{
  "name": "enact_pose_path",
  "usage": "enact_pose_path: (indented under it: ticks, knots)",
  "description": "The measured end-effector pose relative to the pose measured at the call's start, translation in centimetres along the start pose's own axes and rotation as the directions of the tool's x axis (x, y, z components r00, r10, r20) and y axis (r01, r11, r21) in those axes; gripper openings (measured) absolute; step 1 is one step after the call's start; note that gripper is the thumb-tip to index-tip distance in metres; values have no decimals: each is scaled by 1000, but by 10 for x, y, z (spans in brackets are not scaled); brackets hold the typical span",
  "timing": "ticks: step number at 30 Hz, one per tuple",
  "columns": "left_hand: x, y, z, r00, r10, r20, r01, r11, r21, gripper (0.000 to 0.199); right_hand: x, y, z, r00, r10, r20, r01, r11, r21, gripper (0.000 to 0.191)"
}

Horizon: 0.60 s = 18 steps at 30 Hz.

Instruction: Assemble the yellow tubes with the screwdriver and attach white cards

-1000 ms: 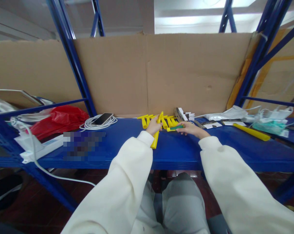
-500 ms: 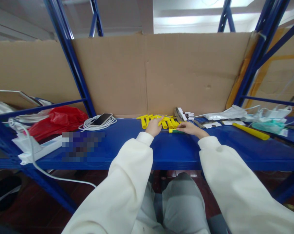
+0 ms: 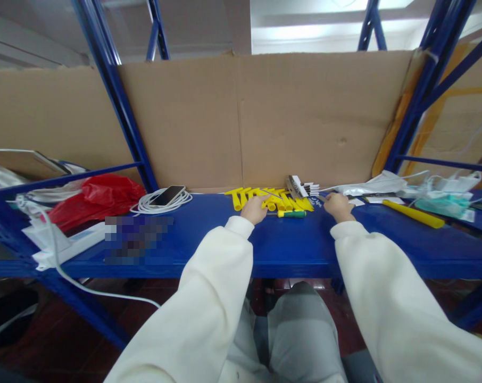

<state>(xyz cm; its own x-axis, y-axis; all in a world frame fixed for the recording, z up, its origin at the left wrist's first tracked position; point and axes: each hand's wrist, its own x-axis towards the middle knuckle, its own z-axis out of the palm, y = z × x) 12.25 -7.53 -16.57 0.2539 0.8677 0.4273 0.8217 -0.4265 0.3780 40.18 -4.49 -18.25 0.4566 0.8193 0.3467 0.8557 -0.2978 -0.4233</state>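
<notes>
Over the left end of a row of yellow T-shaped plastic pieces (image 3: 279,202), my left hand (image 3: 254,209) is closed with its fingertips among them. What it grips, if anything, is hidden. A thin grey strip (image 3: 269,192) lies across the yellow pieces just beyond those fingers. In front of the row lies a screwdriver (image 3: 292,214) with a green and yellow handle, untouched. My right hand (image 3: 339,206) is closed, its fingertips pinched at a small dark flat item (image 3: 321,198) too small to name. Dark and white flat packs (image 3: 356,202) lie partly behind it.
Small boxes with white ends (image 3: 299,187) stand behind the yellow pieces. A yellow tube (image 3: 414,214) and masks (image 3: 442,205) lie right. Leftward are a phone (image 3: 168,195) on a coiled white cable (image 3: 145,205) and a red bag (image 3: 101,197). Cardboard (image 3: 241,122) backs the blue shelf (image 3: 209,250).
My right hand has left the screwdriver and moved right to the flat packs, closing its fingers. My left hand shifted slightly right. The grey strip now shows across the yellow pieces.
</notes>
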Motion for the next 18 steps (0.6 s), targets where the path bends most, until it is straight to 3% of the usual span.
enact_pose_path:
  ticks: [4, 8, 13, 18]
  knots:
    - [-1, 2, 4, 999, 16, 51, -18, 1000, 25, 48, -2, 7, -1, 991, 128, -42, -130, 990, -50, 60]
    - [-1, 3, 7, 997, 40, 68, -42, 999, 31, 45, -1, 10, 4, 989, 143, -31, -146, 985, -87, 54]
    - [-2, 3, 10, 994, 76, 72, -75, 997, -20, 43, 6, 14, 13, 993, 98, -64, -104, 990, -92, 54]
    - [-2, 4, 9, 994, 87, 71, -83, 995, -60, 43, 10, 13, 16, 996, -73, -47, 69, 993, -94, 34]
